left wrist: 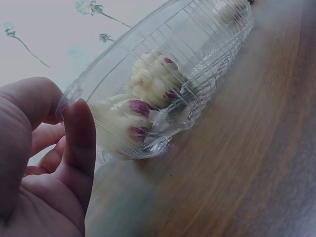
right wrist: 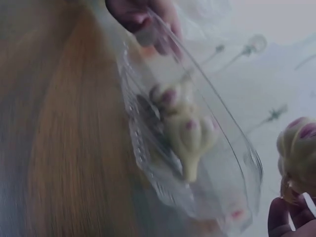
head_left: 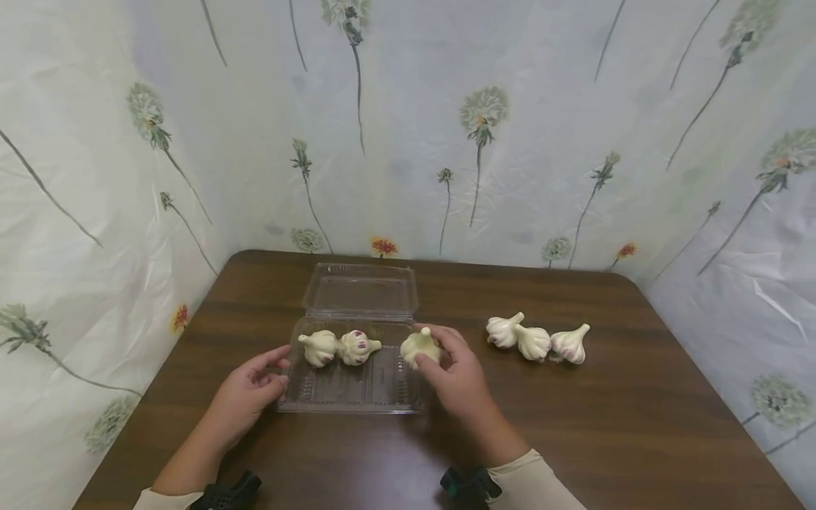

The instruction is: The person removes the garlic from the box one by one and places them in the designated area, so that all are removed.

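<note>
A clear plastic clamshell container point(head_left: 357, 407) lies on the table with its lid point(head_left: 361, 290) folded back. Two garlic bulbs, a left one point(head_left: 319, 348) and a right one point(head_left: 357, 348), sit side by side in its tray. My left hand point(head_left: 245, 389) pinches the container's left rim between thumb and fingers, as the left wrist view shows up close. Over the right end of the tray, my right hand point(head_left: 460, 372) grips a third garlic bulb point(head_left: 421, 346), its stem upward. The right wrist view has this bulb point(right wrist: 300, 155) above the rim, at the fingertips.
Farther right on the brown wooden table point(head_left: 574, 425) is a cluster of three more garlic bulbs point(head_left: 534, 343), close together. Behind the table hangs a pale sheet point(head_left: 408, 142) printed with dandelions; it also runs along both sides.
</note>
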`<state>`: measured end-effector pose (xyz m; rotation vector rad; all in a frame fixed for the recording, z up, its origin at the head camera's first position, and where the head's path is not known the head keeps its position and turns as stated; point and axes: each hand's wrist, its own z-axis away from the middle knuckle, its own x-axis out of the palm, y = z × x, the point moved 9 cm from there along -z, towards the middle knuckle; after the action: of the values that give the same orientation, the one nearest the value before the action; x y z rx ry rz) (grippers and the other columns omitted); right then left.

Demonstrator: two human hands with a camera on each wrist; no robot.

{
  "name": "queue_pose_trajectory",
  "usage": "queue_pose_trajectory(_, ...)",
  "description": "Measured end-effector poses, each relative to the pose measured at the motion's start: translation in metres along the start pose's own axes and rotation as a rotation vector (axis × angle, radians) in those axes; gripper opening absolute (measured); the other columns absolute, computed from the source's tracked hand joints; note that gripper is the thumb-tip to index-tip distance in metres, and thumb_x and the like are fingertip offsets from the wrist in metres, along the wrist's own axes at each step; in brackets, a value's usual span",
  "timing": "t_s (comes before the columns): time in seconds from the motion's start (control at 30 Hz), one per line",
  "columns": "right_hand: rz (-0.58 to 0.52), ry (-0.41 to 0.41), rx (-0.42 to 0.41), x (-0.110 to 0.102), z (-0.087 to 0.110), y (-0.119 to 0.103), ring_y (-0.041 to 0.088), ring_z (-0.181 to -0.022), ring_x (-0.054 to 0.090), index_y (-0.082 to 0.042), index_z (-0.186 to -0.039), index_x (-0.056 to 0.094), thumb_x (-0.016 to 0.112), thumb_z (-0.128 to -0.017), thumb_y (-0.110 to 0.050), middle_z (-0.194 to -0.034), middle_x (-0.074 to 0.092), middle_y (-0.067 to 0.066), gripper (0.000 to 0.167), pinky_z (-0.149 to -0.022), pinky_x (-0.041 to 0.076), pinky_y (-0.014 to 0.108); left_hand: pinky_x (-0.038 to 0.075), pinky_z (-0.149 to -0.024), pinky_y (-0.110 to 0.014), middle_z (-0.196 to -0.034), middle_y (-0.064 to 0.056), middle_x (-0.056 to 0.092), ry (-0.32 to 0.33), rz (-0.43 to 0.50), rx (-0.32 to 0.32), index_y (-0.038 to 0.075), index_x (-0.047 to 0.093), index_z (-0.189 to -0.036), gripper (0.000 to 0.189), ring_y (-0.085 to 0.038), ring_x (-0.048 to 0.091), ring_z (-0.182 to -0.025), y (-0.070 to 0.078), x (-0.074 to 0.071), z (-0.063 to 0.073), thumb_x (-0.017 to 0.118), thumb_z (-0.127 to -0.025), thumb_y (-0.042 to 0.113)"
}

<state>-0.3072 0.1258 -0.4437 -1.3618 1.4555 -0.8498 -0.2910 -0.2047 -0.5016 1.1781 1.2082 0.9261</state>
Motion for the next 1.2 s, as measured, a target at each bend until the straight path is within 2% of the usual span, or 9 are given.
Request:
queue_pose_trajectory(0.2, 0.081, 0.055, 0.111, -0.023, 0.003, 0.019, 0.025, -0.104, 0.067, -0.005, -0.138, 0.064, 0.073, -0.093, 0.0, -0.133, 0.057, 0.016, 0.046, -0.081, 0.061, 0.022, 0.06, -0.071, -0.025, -0.13, -0.024, 0.054, 0.001, 0.005, 0.013, -0.005, 0.048, -0.151, 0.053, -0.009, 0.064, -0.083, 0.003, 0.0, 0.0, 0.063, -0.099, -0.001)
queue_pose_trajectory(0.3, 0.153, 0.08, 0.153, -0.035, 0.006, 0.028, 0.028, -0.106, 0.066, -0.006, -0.137, 0.064, 0.074, -0.093, -0.004, -0.134, 0.058, 0.016, 0.045, -0.08, 0.059, 0.021, 0.06, -0.071, -0.025, -0.13, -0.024, 0.053, -0.002, 0.006, 0.006, -0.005, 0.048, -0.151, 0.054, -0.009, 0.064, -0.084, 0.002, 0.001, 0.0, 0.062, -0.1, -0.001)
queue_pose_trajectory(0.5, 0.389, 0.07, 0.133, -0.054, 0.01, 0.034, 0.025, -0.112, 0.058, -0.007, -0.133, 0.068, 0.079, -0.09, -0.012, -0.134, 0.061, 0.013, 0.044, -0.089, 0.053, 0.028, 0.06, -0.073, -0.025, -0.132, -0.024, 0.052, -0.011, 0.007, -0.013, -0.002, 0.047, -0.152, 0.054, -0.01, 0.064, -0.085, -0.001, 0.001, 0.002, 0.063, -0.101, 0.001)
queue_pose_trajectory(0.6, 0.45, 0.073, 0.121, -0.063, 0.013, 0.037, 0.027, -0.113, 0.057, -0.006, -0.132, 0.068, 0.079, -0.089, -0.012, -0.134, 0.061, 0.015, 0.044, -0.089, 0.051, 0.033, 0.06, -0.073, -0.025, -0.132, -0.024, 0.052, -0.008, 0.014, -0.009, -0.003, 0.047, -0.152, 0.054, -0.01, 0.064, -0.085, -0.001, 0.001, 0.002, 0.063, -0.101, 0.001)
queue_pose_trajectory(0.7, 0.506, 0.081, 0.134, -0.073, 0.016, 0.04, 0.032, -0.122, 0.056, -0.006, -0.132, 0.068, 0.079, -0.089, -0.013, -0.137, 0.059, 0.018, 0.045, -0.095, 0.05, 0.042, 0.06, -0.072, -0.025, -0.132, -0.024, 0.052, -0.007, 0.015, -0.008, -0.003, 0.048, -0.152, 0.054, -0.009, 0.064, -0.085, -0.001, 0.001, 0.001, 0.064, -0.101, 0.001)
queue_pose_trajectory(0.83, 0.566, 0.075, 0.16, -0.084, 0.02, 0.046, 0.036, -0.13, 0.053, -0.006, -0.133, 0.067, 0.078, -0.09, -0.014, -0.142, 0.056, 0.02, 0.046, -0.101, 0.047, 0.049, 0.06, -0.072, -0.025, -0.132, -0.024, 0.053, -0.005, 0.009, -0.005, -0.002, 0.048, -0.152, 0.054, -0.009, 0.063, -0.084, -0.001, 0.001, 0.001, 0.064, -0.101, 0.002)
queue_pose_trajectory(1.1, 0.634, 0.088, 0.228, -0.103, 0.025, 0.053, 0.036, -0.123, 0.054, -0.006, -0.133, 0.066, 0.075, -0.091, -0.013, -0.141, 0.055, 0.022, 0.044, -0.097, 0.045, 0.048, 0.059, -0.073, -0.024, -0.133, -0.023, 0.052, -0.011, 0.01, -0.016, -0.002, 0.047, -0.153, 0.055, -0.009, 0.063, -0.084, -0.001, 0.002, 0.001, 0.065, -0.101, 0.004)
queue_pose_trajectory(1.2, 0.643, 0.09, 0.243, -0.108, 0.025, 0.055, 0.037, -0.125, 0.052, -0.003, -0.134, 0.065, 0.074, -0.091, -0.011, -0.139, 0.055, 0.024, 0.045, -0.1, 0.044, 0.05, 0.059, -0.073, -0.024, -0.133, -0.024, 0.051, -0.013, 0.012, -0.014, -0.003, 0.046, -0.153, 0.055, -0.009, 0.063, -0.083, 0.0, 0.002, 0.002, 0.065, -0.101, 0.004)
